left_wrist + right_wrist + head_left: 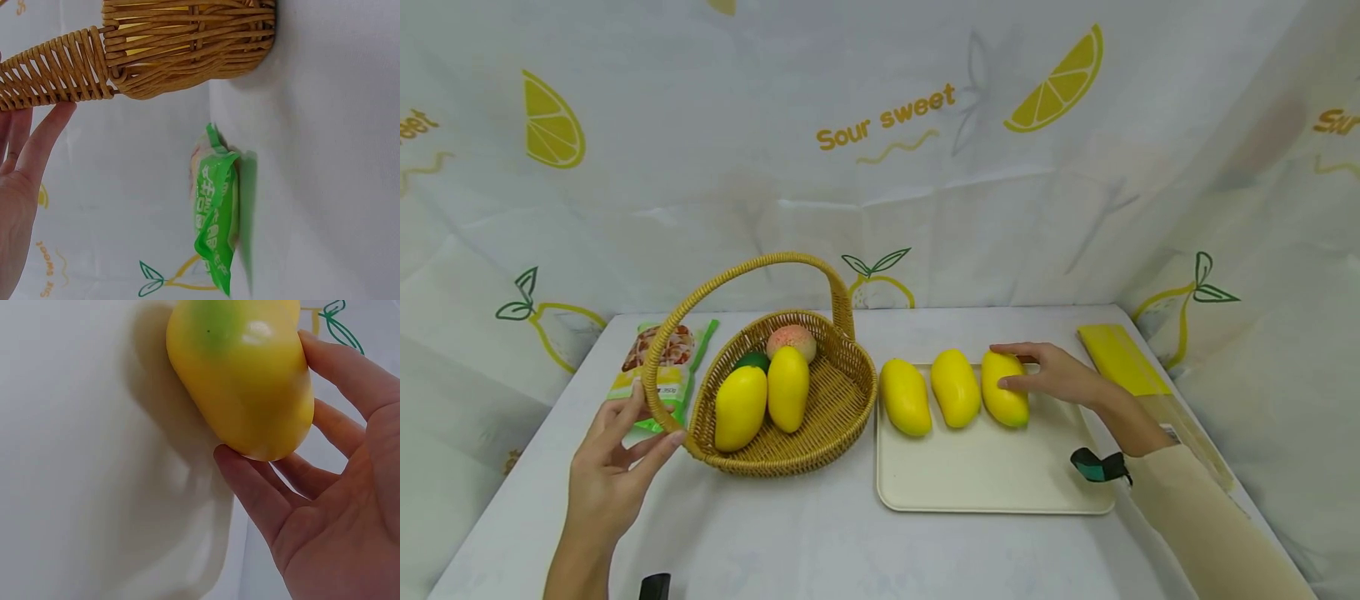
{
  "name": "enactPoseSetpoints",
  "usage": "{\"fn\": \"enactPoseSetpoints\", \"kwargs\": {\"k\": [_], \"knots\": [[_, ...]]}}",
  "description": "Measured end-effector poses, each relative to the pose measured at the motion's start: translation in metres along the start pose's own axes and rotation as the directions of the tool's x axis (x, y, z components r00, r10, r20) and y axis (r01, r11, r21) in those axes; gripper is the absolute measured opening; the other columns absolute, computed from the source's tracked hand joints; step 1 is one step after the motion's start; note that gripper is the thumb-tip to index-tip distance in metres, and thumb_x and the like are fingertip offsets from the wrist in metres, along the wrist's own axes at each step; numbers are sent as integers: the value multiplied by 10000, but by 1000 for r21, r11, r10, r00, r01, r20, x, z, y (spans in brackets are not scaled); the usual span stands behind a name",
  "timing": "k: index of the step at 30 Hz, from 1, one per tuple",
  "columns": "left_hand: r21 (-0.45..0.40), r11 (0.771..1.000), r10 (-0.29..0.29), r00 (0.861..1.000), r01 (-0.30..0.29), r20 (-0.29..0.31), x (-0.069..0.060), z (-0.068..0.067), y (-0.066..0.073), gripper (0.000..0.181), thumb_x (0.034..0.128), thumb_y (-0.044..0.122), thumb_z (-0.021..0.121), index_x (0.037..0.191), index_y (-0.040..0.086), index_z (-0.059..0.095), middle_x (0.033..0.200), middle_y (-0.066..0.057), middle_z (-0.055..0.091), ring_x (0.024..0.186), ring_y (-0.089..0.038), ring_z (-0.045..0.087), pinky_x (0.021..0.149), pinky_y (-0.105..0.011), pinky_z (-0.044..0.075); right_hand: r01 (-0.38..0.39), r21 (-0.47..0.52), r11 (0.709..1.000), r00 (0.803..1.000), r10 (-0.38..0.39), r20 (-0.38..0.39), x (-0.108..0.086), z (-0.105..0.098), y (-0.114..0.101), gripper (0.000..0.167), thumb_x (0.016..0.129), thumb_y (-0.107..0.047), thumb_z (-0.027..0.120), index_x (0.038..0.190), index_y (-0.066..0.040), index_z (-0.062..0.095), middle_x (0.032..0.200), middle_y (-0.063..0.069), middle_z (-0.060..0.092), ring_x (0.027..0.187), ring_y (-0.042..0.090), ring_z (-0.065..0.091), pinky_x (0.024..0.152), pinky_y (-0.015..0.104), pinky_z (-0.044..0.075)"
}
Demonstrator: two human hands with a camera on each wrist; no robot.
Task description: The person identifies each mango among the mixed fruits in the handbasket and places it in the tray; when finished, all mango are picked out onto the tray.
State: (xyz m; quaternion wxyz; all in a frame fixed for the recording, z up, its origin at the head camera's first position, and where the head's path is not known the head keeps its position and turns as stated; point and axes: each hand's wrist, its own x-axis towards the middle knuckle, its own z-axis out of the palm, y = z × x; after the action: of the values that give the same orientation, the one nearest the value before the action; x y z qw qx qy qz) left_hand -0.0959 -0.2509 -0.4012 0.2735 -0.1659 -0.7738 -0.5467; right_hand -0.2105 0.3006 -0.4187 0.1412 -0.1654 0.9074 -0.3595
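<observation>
My left hand holds the handle of a wicker basket at its lower left end, thumb and fingers around it; the left wrist view shows the hand at the woven handle. Inside the basket lie two yellow mangoes, a pinkish round fruit and a partly hidden green one. My right hand grips the rightmost of three mangoes on a cream tray. In the right wrist view, the fingers of that hand curve round the mango, which has a green tip.
A green food packet lies behind the left hand, left of the basket. The other tray mangoes sit beside the held one. A yellow and tan flat package lies along the table's right edge. Printed cloth hangs behind.
</observation>
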Motion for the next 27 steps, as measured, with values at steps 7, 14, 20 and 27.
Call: {"fn": "enactPoseSetpoints", "kwargs": {"k": [7,14,20,27], "knots": [[12,1000,-9,1000,9,-1,-1,0,0,813,762,-251,724,1487,-52,416,1181,121,547,1090,-13,567,875,-97,585,9,-19,1000,1000,-9,0,-1,-1,-2,628,969,-303,699,1495,-29,494,1550,223,485,1409,461,437,1170,708,379],[30,1000,7,1000,-7,-2,-1,0,0,832,743,-286,712,1486,-54,420,1184,121,547,1091,-12,568,872,-95,584,34,-36,999,999,-35,-15,-4,-7,-10,646,955,-306,718,1499,-44,487,1566,219,462,1381,493,472,1120,718,436],[9,1000,-3,1000,3,0,-1,0,0,808,767,-254,716,1488,-51,415,1176,112,545,1090,-11,573,866,-102,588,55,-11,998,997,-55,-47,-4,-16,-16,709,946,-285,736,1546,-76,422,1623,211,364,1427,505,393,1106,688,472],[47,999,-13,1000,13,-3,0,1,1,809,770,-257,712,1492,-39,417,1173,120,538,1091,-11,572,863,-93,584,62,-53,997,995,-66,-73,-1,-23,-24,781,930,-323,751,1583,-131,367,1663,177,307,1465,465,357,1169,749,349]]}}
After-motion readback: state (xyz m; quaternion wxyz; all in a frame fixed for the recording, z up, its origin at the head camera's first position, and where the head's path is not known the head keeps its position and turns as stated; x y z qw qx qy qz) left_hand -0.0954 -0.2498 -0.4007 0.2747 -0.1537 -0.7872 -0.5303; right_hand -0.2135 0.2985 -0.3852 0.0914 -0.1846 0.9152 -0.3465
